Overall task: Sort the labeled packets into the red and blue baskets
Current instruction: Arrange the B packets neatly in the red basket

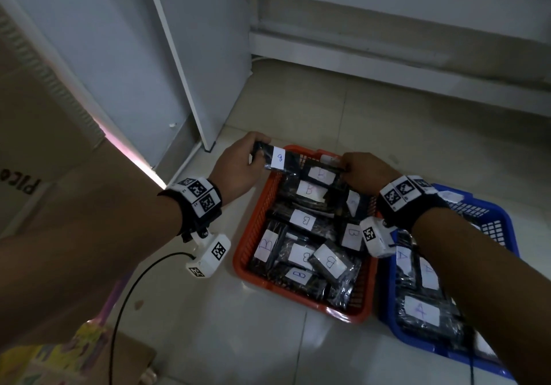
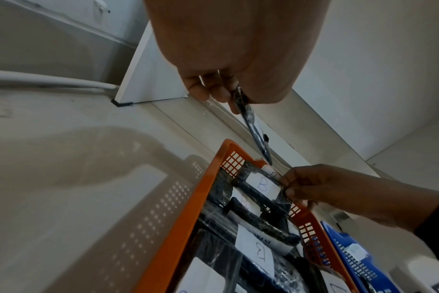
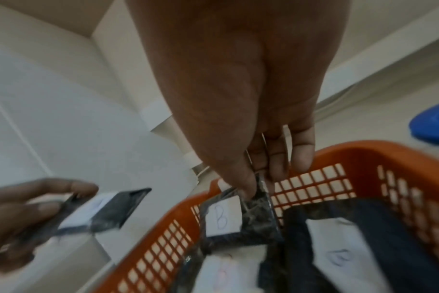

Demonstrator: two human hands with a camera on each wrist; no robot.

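Left hand (image 1: 238,170) pinching one glossy black packet (image 1: 275,159) by its end, above the far left corner of the red basket (image 1: 253,235); right hand (image 1: 365,173) pinching a second B packet (image 3: 241,216) at the far wall inside. Only in the head view: blue basket (image 1: 495,220) just right of the red, holding A packets (image 1: 422,310) (white paper labels, handwritten). Only in the right wrist view: thumb (image 3: 246,184) pressed on crinkled film, grid-pierced plastic wall behind. In the left wrist view: held packet edge-on, thin and flat. Pale glossy floor tiles (image 1: 238,325) beneath.
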